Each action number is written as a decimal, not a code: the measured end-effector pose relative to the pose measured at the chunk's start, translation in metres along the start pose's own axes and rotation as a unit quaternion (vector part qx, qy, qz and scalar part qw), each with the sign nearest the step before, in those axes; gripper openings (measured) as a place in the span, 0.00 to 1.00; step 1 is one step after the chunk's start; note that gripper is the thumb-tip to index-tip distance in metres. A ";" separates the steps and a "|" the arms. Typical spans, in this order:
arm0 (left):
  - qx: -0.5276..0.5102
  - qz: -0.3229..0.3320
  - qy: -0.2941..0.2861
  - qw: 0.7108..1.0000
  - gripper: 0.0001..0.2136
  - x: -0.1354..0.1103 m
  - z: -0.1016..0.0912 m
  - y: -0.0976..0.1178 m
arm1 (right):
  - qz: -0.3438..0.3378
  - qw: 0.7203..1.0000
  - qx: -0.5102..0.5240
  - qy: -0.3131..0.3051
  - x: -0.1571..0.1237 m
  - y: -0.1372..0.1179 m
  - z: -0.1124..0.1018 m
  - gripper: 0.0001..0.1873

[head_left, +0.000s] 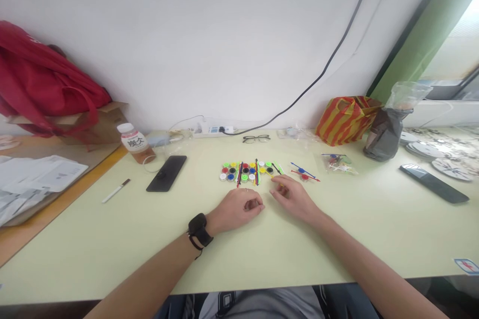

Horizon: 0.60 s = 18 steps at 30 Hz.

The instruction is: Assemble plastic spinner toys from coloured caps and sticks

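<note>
My left hand (pixel 235 208) rests on the table with its fingers curled in toward the thumb; whatever lies between the fingertips, if anything, is hidden. Bent over the small pieces, my right hand (pixel 295 198) has its fingertips at a yellow plastic arrow (pixel 270 174), which it partly covers. Just beyond both hands, small round discs (pixel 245 171) in several colours stand in rows. Colored arrows (pixel 256 172) lie between and across them. To the right of that group are a blue arrow (pixel 298 167) and a red arrow (pixel 310 177) with discs on them.
A clear bag of colored pieces (pixel 337 163) lies to the right. Glasses (pixel 256 138) and a power strip (pixel 211 130) sit by the wall. Phones (pixel 166 173) lie at both sides. A bottle (pixel 135 142), striped bag (pixel 346 118) and dark bag (pixel 383 134) stand farther back.
</note>
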State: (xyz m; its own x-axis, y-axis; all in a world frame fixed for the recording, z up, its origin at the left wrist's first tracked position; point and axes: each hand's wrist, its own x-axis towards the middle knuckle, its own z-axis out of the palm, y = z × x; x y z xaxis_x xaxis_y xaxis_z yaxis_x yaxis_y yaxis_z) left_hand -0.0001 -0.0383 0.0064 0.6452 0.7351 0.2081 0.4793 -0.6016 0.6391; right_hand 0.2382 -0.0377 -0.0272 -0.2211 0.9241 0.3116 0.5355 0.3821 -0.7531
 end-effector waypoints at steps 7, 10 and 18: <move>-0.017 -0.011 -0.003 1.000 0.08 0.000 -0.002 -0.002 | 0.062 0.990 -0.089 0.085 0.000 -0.006 -0.016 0.21; -0.020 -0.013 0.013 1.000 0.08 -0.001 -0.004 -0.002 | 0.089 0.992 -0.068 0.062 -0.002 -0.009 -0.020 0.29; 0.009 0.018 -0.004 1.000 0.08 -0.001 -0.010 -0.004 | 0.071 0.983 0.113 -0.129 -0.005 -0.026 -0.016 0.24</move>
State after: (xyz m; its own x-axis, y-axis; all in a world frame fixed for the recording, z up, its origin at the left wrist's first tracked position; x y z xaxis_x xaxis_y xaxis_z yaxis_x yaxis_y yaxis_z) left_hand -0.0084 -0.0336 0.0110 0.6673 0.7103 0.2242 0.4665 -0.6332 0.6176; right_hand 0.2392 -0.0525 -0.0001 -0.3721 0.9264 0.0578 0.3875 0.2117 -0.8972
